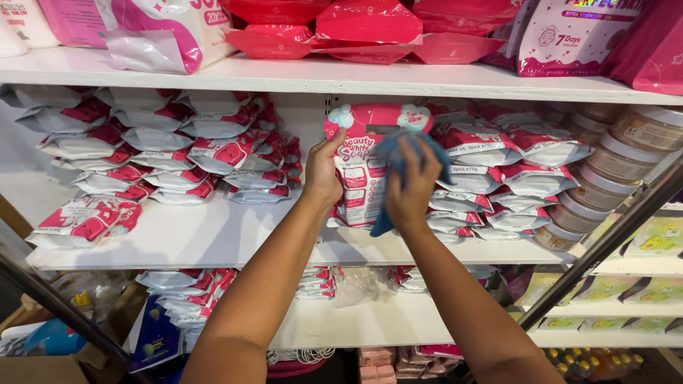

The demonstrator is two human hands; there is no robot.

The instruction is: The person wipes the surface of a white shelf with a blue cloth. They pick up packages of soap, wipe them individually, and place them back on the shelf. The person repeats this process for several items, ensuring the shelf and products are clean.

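My left hand (324, 171) grips the left edge of a red and white soap pouch (361, 178), held upright in front of the middle shelf (213, 242). My right hand (411, 186) presses a blue cloth (398, 160) against the pouch's front. Part of the pouch is hidden behind the cloth and my right hand.
Stacks of similar red and white pouches (163, 149) lie on the middle shelf to the left, and more pouches (498, 156) to the right. Round jars (612, 171) stand at far right. Pink bags (370, 28) fill the top shelf. A dark metal bar (605, 242) slants across the right.
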